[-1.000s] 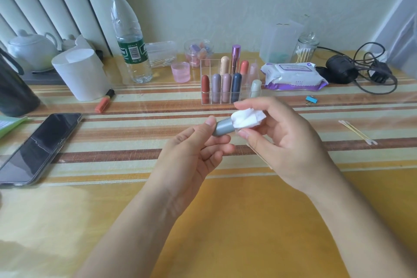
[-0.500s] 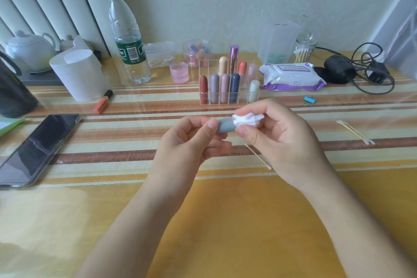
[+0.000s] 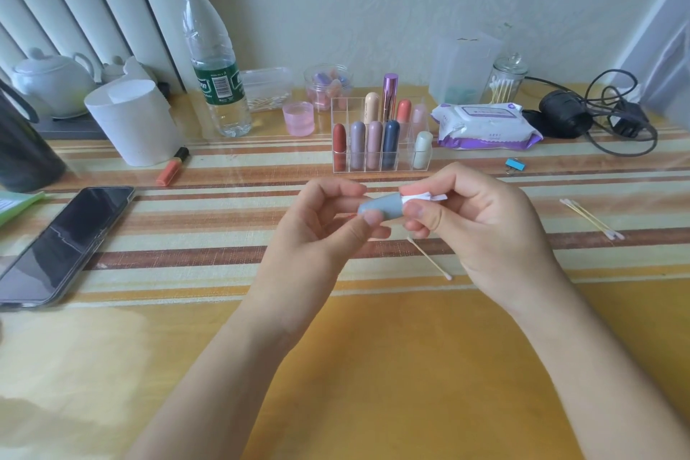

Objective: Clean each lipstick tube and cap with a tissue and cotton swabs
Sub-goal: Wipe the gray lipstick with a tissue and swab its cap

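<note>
Tissue (image 3: 420,198) is bunching smaller as the right hand (image 3: 485,231) is pinching it over the grey tube (image 3: 386,206), the left hand (image 3: 321,235) pinching the other end mid-frame; wiping is progressing

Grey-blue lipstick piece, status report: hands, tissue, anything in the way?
Left hand pinches grey-blue lipstick piece. Right hand holds tissue at its other end. Cotton swab on table beneath, not blocking.
</note>
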